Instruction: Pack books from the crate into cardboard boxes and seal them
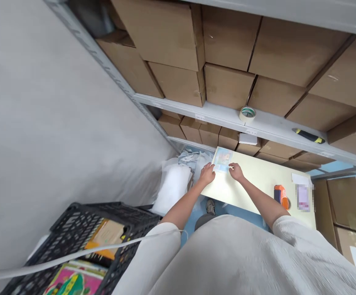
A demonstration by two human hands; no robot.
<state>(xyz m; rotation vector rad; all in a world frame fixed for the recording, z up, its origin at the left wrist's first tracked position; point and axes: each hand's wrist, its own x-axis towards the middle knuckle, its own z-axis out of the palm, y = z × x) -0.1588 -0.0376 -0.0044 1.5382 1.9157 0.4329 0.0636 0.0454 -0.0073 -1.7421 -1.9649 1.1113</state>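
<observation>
A flat, light-blue booklet [223,157] with a coloured picture lies at the left end of the pale yellow table [242,188]. It may be in a clear sleeve; I cannot tell for sure. At its lower left edge, my left hand [208,173] is closed, thumb and fingers gripping the side. My right hand [235,171] pinches the lower right corner, its fingers curled in. Further right on the same table are an orange and dark tape dispenser [281,196] and a blurred-out purple item [303,197].
Cardboard boxes [230,84] fill the grey shelves ahead. A tape roll [247,114] and a black-and-yellow utility knife [308,135] rest on the shelf edge [221,116]. White plastic bags [173,186] sit left of the table; a black crate [125,219] holds books. A white cable [73,255] crosses lower left.
</observation>
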